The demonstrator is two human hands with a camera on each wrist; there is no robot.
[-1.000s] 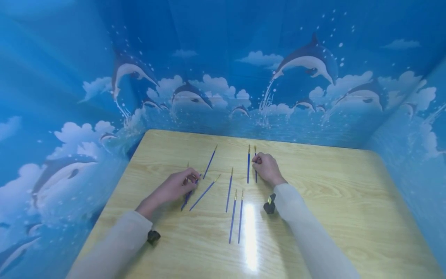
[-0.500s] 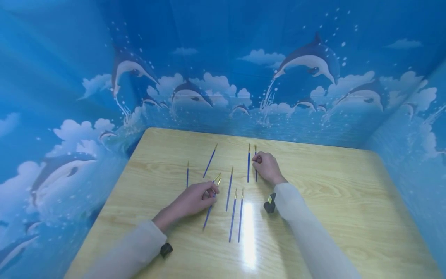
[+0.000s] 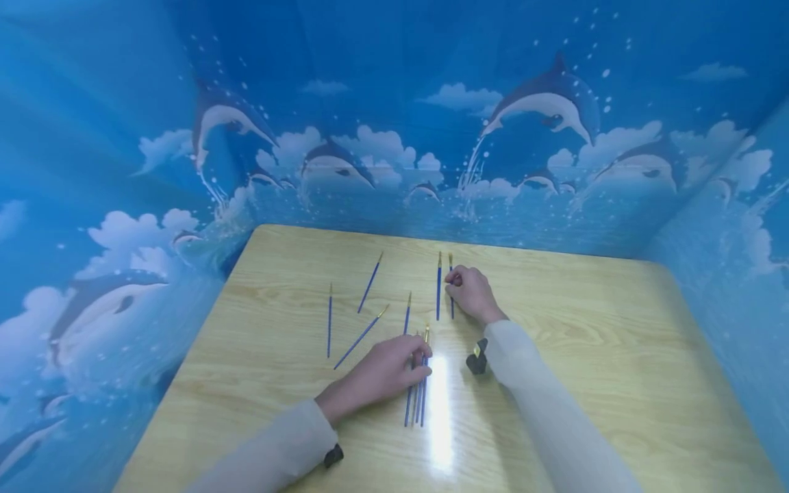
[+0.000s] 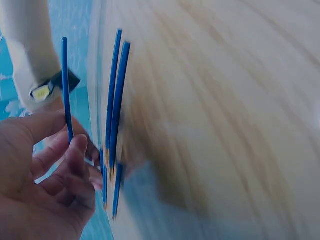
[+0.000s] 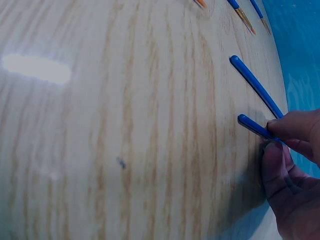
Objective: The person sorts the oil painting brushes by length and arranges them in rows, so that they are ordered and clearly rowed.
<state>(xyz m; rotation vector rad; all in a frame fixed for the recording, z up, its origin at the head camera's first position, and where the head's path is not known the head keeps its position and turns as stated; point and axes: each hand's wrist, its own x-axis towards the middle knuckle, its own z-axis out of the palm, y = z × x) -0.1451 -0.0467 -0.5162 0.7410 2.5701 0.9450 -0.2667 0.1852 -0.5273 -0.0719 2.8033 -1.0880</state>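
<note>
Left hand [image 3: 388, 366]: grip clamped, thumb and fingers together on the held brush [image 4: 65, 80] by its blue handle. Long axis ran near to far, bristles to the far side, butt toward the person. Could not tell whether any of it touched the surface [image 3: 585, 342].

The relation that mattered, to my eye: the held brush was just beside the near pair [image 4: 120, 95], lying almost in line with it, so it was sideways spacing more than turning that counted. Left hand was right over that pair; right hand stood off, farther away and to the right.

Right hand [image 3: 471, 294]: thumb and finger pinched the far-right brush [image 5: 254, 126], a short butt end showing. Its axis also ran near to far, bristles far. Just left of it, roughly parallel, lay the neighbour brush [image 3: 438, 294].

Beyond the left hand, the middle brush [image 3: 407, 315] was partly hidden by it. Farther left, two leaned with bristles to the right, the slanted far brush [image 3: 369, 284] and the slanted near brush [image 3: 361, 337]. Leftmost brush [image 3: 329, 329] pointed straight away. Past the far edge hung a blue dolphin-print backdrop [image 3: 394, 89].
</note>
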